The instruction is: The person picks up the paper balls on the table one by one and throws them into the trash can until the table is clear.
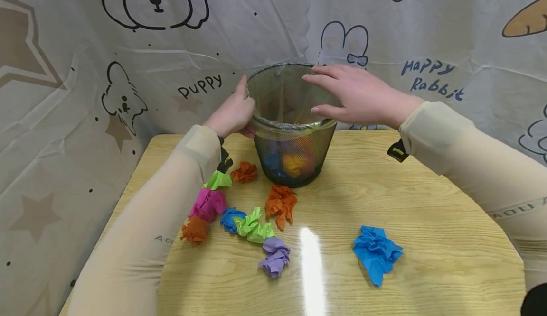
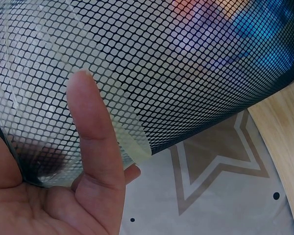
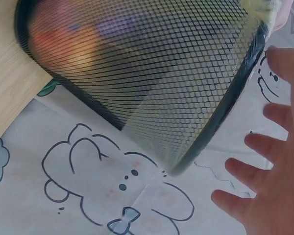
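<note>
A black mesh wastebasket (image 1: pixel 295 154) with a clear plastic liner folded over its rim stands on the table, crumpled coloured paper inside it. My left hand (image 1: pixel 232 112) holds the basket's left rim. In the left wrist view one finger (image 2: pixel 95 127) lies straight along the mesh, with the thumb side at the rim. My right hand (image 1: pixel 354 93) hovers at the right side of the rim, fingers spread and holding nothing. The right wrist view shows its fingertips (image 3: pixel 237 169) apart from the rim and the liner's folded edge (image 3: pixel 174 169).
Crumpled paper balls lie left of and before the basket: orange (image 1: pixel 281 204), pink (image 1: pixel 209 203), green (image 1: pixel 255 228), purple (image 1: pixel 275 256) and others. A blue crumpled paper (image 1: pixel 377 253) lies on the right of the wooden table (image 1: pixel 427 202). A printed cloth (image 1: pixel 265 26) hangs behind.
</note>
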The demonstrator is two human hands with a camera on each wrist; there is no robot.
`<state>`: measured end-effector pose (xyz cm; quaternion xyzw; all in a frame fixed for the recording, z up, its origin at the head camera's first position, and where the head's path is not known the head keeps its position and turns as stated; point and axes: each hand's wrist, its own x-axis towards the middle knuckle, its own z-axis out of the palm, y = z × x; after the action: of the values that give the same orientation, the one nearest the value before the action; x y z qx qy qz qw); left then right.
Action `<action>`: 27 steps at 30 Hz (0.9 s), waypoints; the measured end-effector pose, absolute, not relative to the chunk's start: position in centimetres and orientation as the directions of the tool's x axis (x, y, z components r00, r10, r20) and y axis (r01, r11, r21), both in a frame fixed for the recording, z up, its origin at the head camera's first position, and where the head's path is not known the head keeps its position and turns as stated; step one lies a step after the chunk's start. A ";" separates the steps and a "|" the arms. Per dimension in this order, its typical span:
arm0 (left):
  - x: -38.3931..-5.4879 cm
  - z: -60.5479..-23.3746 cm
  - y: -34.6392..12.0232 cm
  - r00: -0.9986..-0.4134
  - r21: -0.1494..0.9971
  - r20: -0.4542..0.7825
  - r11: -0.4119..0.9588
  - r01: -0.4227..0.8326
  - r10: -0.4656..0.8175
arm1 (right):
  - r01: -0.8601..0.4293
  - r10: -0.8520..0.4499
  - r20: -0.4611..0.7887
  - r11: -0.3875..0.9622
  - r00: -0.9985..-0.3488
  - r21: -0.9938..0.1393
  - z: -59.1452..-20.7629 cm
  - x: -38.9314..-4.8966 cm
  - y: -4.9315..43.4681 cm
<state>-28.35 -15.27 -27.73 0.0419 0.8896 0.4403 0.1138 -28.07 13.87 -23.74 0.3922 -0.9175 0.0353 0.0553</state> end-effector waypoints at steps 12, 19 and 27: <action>-28.3 -27.6 -15.1 -0.968 0.789 -0.178 0.613 -0.035 0.174 | -0.726 -0.703 0.242 0.688 -0.669 -0.009 -25.1 -24.0 17.4; -28.4 -27.6 -15.1 -0.969 0.791 -0.176 0.611 -0.032 0.176 | -0.752 -0.726 0.281 0.659 -0.628 0.024 -26.0 -21.7 18.5; -28.3 -27.7 -15.2 -0.969 0.785 -0.174 0.619 -0.029 0.176 | -0.784 -0.757 0.297 0.619 -0.582 0.044 -27.8 -19.3 19.1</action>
<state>-28.27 -15.22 -27.68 0.0412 0.8921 0.4343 0.1176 -19.26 19.08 -27.82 0.4338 -0.8882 0.0461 0.1445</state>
